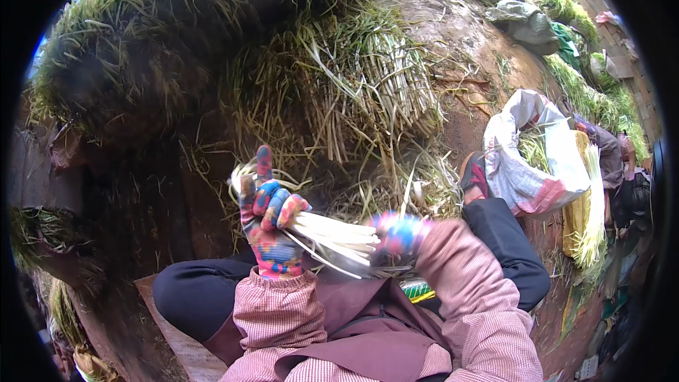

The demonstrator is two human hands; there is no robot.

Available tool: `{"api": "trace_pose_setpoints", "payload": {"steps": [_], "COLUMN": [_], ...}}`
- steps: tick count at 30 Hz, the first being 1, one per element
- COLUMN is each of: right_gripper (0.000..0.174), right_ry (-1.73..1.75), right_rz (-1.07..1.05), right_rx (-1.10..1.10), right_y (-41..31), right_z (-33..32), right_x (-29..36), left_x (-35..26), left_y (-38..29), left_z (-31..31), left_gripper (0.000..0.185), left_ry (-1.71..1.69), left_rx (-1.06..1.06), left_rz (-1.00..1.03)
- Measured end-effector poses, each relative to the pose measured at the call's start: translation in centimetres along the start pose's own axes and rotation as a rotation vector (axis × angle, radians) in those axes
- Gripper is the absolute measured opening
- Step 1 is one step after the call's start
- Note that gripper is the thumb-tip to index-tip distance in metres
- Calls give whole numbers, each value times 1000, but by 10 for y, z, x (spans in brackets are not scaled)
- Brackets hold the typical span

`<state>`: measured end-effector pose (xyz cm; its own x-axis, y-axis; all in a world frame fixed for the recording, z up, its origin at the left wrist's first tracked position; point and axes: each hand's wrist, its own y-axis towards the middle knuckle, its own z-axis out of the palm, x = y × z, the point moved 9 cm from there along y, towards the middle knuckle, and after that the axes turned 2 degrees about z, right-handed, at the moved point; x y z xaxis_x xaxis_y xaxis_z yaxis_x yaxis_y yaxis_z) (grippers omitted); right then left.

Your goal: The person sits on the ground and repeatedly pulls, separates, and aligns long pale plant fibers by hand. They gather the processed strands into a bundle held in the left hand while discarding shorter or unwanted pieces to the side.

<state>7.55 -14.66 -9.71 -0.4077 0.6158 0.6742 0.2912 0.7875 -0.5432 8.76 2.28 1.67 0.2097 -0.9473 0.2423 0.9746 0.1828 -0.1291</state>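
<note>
My left hand (276,217), in a multicoloured patterned knit glove, is closed around a bunch of pale green-white stalks (337,233). Its index finger points up, apart from the curled fingers. The bunch runs rightward from the fist, and its other part shows behind the fingers at the left. At the right end of the stalks is my right hand (400,233), gloved alike and blurred by motion. Whether its fingers hold any stalks cannot be made out. Beyond both hands lies a heap of long leafy stalks (366,90), with loose trimmings (424,191) in front of it.
A white woven sack (530,185) holding greenery stands at the right by my shoe (472,172). Beside it a bundle of pale stalks (591,212) lies on a yellowish block (575,201). A large leafy pile (143,48) rises at upper left. Another person (610,151) sits at far right.
</note>
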Motion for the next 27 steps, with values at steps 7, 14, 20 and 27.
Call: {"api": "trace_pose_setpoints", "payload": {"steps": [7,14,20,27], "right_gripper": [47,25,31,28], "right_ry": [206,993,1117,1179], "right_rz": [743,-140,-406,70], "right_rx": [-878,-989,-887,-676], "right_y": [15,-47,-113,-46], "right_z": [-147,-129,-184,-107], "right_x": [-95,-55,28,-4], "left_x": [-5,-17,-6,-5], "left_y": [6,7,11,8], "left_z": [-13,-33,-29,-34], "left_gripper": [28,28,31,28], "left_ry": [157,579,510,645], "left_rx": [-118,-268,-161,-197], "left_rz": [104,167,156,145]}}
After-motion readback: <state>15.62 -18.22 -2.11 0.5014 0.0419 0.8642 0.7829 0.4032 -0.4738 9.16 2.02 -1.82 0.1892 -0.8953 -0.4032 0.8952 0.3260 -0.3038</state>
